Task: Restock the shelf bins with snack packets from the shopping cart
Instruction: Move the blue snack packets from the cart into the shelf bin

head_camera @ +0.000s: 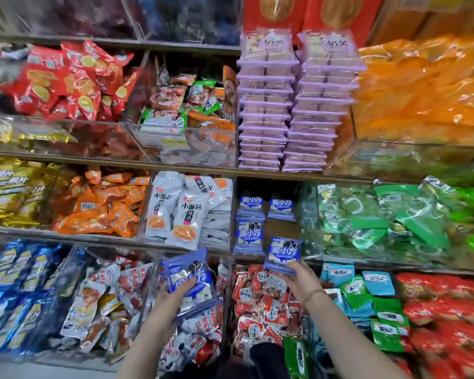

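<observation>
Though they blur, packets [193, 265] seemingly fill left grip [171, 296].

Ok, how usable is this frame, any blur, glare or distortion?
Head view: fisheye bends the shelves; the blue packet in the right hand is sharp, the bundle in the left hand is smeared; glare streaks the green packets; top bins are dim.

Blue-and-white snack packet [283, 254] upright, pinched at its lower edge by the right hand [298, 280], just before the middle-shelf bin [281, 231], bundle of matching packets [189, 280] tilted in the left hand [173, 292], three shelved packets [249, 236] standing inside that bin
</observation>
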